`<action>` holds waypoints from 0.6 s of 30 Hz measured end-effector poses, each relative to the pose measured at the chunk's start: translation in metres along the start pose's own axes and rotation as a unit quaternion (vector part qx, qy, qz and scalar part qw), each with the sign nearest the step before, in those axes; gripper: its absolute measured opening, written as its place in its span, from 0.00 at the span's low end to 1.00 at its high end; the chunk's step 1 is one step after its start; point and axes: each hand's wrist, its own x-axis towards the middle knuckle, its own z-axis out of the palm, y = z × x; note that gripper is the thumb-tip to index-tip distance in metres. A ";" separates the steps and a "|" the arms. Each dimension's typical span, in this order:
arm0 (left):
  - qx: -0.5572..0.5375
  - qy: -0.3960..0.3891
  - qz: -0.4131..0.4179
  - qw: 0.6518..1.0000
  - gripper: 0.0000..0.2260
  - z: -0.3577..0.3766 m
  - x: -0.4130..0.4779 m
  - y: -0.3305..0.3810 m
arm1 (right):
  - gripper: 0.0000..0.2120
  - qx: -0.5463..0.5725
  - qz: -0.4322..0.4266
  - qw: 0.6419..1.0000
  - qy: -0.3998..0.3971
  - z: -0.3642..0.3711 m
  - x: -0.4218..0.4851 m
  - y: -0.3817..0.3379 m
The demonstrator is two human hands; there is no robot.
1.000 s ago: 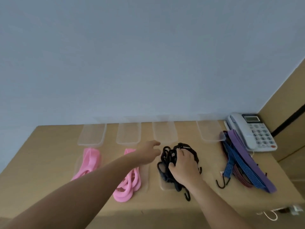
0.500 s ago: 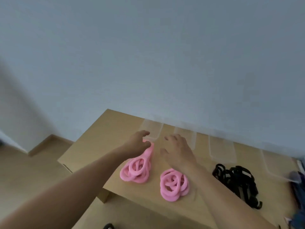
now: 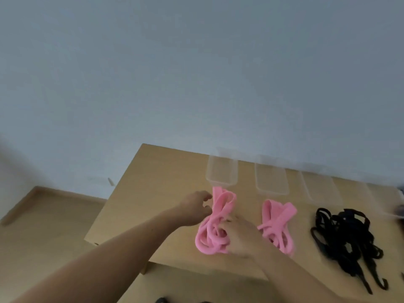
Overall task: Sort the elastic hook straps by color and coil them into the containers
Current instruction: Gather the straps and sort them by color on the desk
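The first coil of flat pink elastic strap lies on the light wooden table, near its left end and just in front of the leftmost clear rectangular plastic container. Its upper part is a folded run of strap pointing toward that container, and its lower part is a round knot of loops.

My right grip is on the lower right of this coil. The fingers are curled into the loops and the thumb sits at the bottom edge, so it holds the strap. That part of the view is blurred.

My left grip is at the coil's upper left, its fingers bent and their tips right at the strap's edge. I cannot tell whether they pinch the strap or only touch it.

Just to the right, close to my right wrist, lies the second coil of flat pink elastic strap, touched by neither grip.

Further right is a tangle of black elastic hook straps, with its hooks trailing toward the table's near edge.

More clear containers continue the row along the back of the table. One stands behind the second pink coil, and another is to its right.

Behind the table is a pale grey-blue wall. A tan floor shows to the left.
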 end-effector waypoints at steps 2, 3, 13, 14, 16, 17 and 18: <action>0.005 -0.028 0.020 0.999 0.22 -0.001 0.006 -0.006 | 0.14 -0.017 0.021 0.999 0.025 0.006 -0.001 0.000; 0.004 -0.039 0.029 0.999 0.22 -0.002 0.009 -0.007 | 0.14 -0.023 0.035 0.999 0.034 0.007 -0.002 -0.001; -0.024 -0.077 0.095 0.992 0.16 -0.017 0.020 0.007 | 0.11 0.143 0.108 0.969 0.167 -0.027 -0.004 -0.001; -0.046 -0.078 0.099 0.991 0.15 -0.021 0.018 0.011 | 0.10 0.164 0.117 0.961 0.190 -0.033 -0.003 0.000; -0.087 -0.070 0.096 0.989 0.14 -0.031 0.015 0.017 | 0.10 0.212 0.128 0.939 0.237 -0.045 -0.001 0.003; -0.103 -0.066 0.092 0.988 0.14 -0.037 0.014 0.020 | 0.10 0.232 0.130 0.929 0.257 -0.052 0.000 0.004; -0.113 -0.062 0.094 0.987 0.13 -0.044 0.013 0.024 | 0.08 0.246 0.127 0.920 0.277 -0.061 0.001 0.005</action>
